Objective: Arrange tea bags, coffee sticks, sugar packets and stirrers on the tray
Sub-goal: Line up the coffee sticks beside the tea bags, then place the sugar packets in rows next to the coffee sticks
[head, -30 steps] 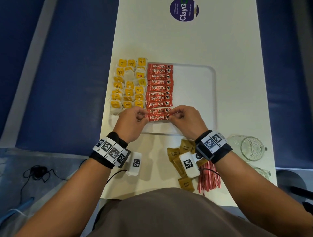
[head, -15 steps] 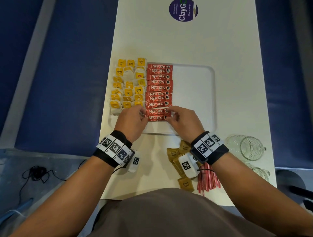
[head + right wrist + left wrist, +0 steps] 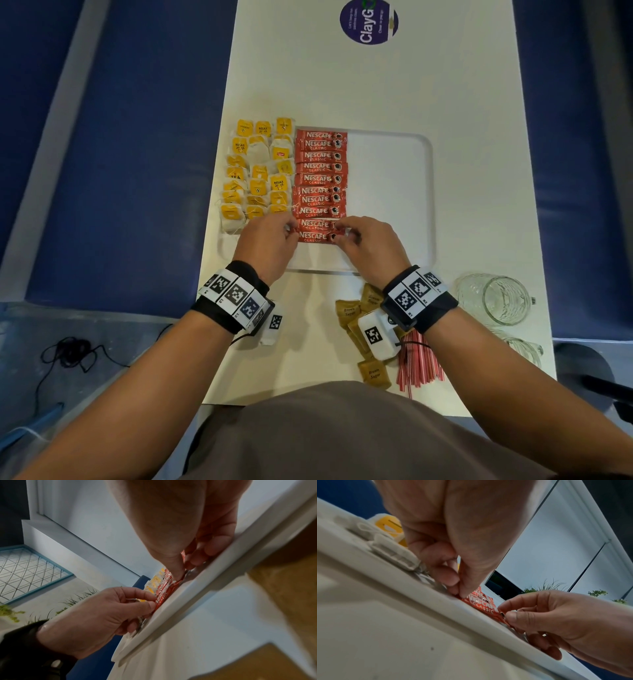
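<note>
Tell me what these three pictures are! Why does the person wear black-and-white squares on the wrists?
Those bands carry small cameras. One picture looks down from the person's head; the other two look along each hand. On the white table sits a white plastic tray with yellow-tagged tea bags and a column of red coffee sticks. The left hand and right hand each pinch one end of the nearest red coffee stick. Brown sugar packets, red-and-white stirrers and clear glass mugs wait beside the tray.

Two glass jars (image 3: pixel 493 299) and a purple sticker (image 3: pixel 369 22) on table (image 3: pixel 462 85).
</note>
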`<state>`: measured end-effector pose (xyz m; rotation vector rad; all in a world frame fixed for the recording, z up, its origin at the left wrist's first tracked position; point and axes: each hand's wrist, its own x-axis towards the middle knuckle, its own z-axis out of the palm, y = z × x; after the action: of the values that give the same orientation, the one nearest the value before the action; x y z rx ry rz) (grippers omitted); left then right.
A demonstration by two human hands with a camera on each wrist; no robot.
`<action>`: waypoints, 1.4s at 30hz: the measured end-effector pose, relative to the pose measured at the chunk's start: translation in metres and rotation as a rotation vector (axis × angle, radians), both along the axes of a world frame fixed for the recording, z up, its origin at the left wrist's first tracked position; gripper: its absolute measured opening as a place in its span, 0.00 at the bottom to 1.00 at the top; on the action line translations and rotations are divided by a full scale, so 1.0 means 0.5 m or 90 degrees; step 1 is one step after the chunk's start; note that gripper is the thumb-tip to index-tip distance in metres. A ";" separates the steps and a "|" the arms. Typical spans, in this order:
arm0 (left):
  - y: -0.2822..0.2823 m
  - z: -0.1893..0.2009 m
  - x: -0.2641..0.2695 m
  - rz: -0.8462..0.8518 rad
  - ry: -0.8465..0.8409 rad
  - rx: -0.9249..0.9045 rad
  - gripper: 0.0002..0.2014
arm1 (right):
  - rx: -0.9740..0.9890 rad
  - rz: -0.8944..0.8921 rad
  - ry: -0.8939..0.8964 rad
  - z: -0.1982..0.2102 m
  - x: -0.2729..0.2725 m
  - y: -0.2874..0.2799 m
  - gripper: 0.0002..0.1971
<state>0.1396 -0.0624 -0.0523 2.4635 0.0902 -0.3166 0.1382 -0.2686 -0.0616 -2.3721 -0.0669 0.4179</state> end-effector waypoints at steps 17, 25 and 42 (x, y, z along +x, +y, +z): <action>-0.011 0.025 -0.038 -0.086 0.025 -0.021 0.09 | 0.021 0.015 0.025 0.065 -0.017 -0.033 0.10; -0.042 0.030 -0.098 -0.217 0.077 -0.025 0.10 | -0.075 0.096 0.028 0.103 -0.062 -0.083 0.13; -0.101 -0.013 -0.158 -0.340 0.107 0.029 0.20 | -0.303 0.204 0.073 0.066 -0.154 -0.099 0.19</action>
<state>0.0604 -0.1131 -0.0590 2.4663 -0.5024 -0.7554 0.0610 -0.3183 -0.0287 -2.8058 -0.3303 0.7961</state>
